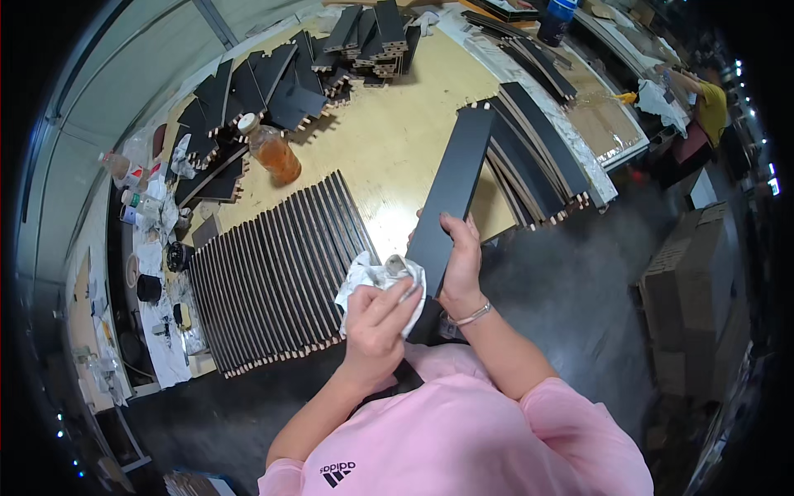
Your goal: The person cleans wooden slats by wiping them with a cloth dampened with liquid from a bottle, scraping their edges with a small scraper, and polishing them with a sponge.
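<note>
My right hand [460, 260] grips a long black wooden panel [453, 186] by its near end, and the panel slants up and away over the workbench. My left hand [376, 318] is shut on a crumpled white cloth [360, 274] together with a small bottle whose cap [395, 265] pokes out of the cloth. The cloth and cap sit right beside the panel's lower left edge. A bracelet circles my right wrist.
A row of several black slats [277, 277] lies side by side on the wooden workbench [389, 140]. A bottle of amber liquid [271, 151] stands behind them. More black panels are stacked at the back [364, 37] and right [538, 157]. Cardboard boxes [691, 273] stand at right. Another person [707, 99] works far right.
</note>
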`<state>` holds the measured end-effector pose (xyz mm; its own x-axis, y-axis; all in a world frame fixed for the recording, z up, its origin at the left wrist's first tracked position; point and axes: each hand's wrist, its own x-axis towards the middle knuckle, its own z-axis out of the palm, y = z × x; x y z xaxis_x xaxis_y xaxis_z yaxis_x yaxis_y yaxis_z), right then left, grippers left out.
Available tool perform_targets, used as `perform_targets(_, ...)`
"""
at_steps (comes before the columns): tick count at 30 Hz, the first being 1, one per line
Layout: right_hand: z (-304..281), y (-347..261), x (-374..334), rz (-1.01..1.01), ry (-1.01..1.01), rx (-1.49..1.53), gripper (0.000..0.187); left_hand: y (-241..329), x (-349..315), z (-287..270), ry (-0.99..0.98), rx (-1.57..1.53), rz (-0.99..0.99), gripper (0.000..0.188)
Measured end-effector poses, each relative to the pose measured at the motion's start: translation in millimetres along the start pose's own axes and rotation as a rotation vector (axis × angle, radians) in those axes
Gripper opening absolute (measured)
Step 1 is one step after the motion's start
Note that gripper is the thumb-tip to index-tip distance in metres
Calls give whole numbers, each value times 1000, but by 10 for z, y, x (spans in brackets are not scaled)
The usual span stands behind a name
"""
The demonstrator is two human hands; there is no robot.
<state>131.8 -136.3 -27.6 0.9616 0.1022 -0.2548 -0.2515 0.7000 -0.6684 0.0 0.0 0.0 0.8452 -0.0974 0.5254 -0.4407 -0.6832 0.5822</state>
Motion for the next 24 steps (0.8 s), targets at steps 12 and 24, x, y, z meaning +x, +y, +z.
perform_targets(12, -71, -114, 71, 66, -66, -62, 37, -19, 136, 47, -14, 106, 106, 52)
perform_targets(24, -120, -127, -4, 161, -497, 92, 51, -729, 241, -1124, 344, 370, -241, 52)
